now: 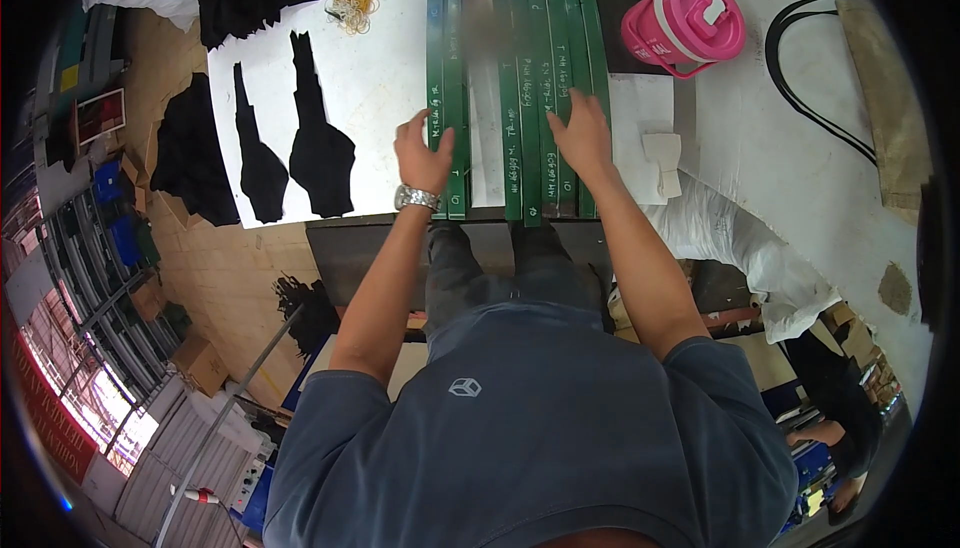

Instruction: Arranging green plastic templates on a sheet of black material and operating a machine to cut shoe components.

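Note:
Long green strips with handwriting on them lie lengthwise on the white table in two groups, parted by a pale gap. My left hand (424, 155), wearing a metal watch (416, 198), rests at the outer edge of the left green strips (455, 98), fingers and thumb apart. My right hand (584, 138) lies over the right green strips (535, 78), its thumb and fingers spread. Neither hand visibly grasps a strip. A blurred patch hides the far part of the gap and the strips beside it.
Black cut fabric pieces (322, 153) lie at the left of the white table (390, 68), near tangled thread or bands (353, 10). A pink jug (690, 23) stands at the far right. Clear plastic wrap (735, 238) hangs at the right edge. Another person (835, 398) is at lower right.

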`<state>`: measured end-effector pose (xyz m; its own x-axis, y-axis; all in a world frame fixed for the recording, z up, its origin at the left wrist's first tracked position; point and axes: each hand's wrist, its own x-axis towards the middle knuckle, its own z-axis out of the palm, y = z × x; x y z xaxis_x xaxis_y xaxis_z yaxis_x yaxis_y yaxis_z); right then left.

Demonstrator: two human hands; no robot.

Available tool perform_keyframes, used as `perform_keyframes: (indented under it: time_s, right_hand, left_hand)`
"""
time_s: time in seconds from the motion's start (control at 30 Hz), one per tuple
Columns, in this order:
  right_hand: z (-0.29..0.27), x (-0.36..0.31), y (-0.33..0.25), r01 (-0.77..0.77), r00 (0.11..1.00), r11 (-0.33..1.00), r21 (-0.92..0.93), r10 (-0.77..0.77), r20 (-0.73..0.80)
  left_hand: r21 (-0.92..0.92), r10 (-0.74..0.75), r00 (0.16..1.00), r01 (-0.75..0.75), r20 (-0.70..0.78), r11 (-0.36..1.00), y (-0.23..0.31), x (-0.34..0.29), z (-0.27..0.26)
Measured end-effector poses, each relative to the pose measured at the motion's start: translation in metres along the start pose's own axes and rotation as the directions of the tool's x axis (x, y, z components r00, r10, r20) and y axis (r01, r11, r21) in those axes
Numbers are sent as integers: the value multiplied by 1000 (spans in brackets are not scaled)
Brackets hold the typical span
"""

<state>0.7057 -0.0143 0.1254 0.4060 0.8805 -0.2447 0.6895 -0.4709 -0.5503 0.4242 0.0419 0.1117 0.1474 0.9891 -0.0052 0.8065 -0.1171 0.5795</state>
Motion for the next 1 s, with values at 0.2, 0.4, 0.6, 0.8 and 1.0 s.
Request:
perform_keyframes:
  time_s: [0.2,0.4,0.6,0.8,1.0]
  right_hand:
    - [5,9,-6,-47,998,996,-77,49,26]
    - [11,14,-14,-141,989,978,-156,147,31]
    - [23,17,-26,-201,979,954,-225,202,-19]
    - [24,17,-30,-198,979,940,-279,205,-4]
    - [27,19,-31,-224,975,924,-309,217,-55]
  left_hand:
    - [-273,-331,809,500,485,822,-37,20,3]
    - [-535,-163,607,776,778,334,-45,25,21]
    - [-529,-142,582,797,800,291,-60,34,21]
    - [-572,-195,595,803,780,164,-82,22,9]
    - [-598,-244,602,796,761,96,-105,25,-14]
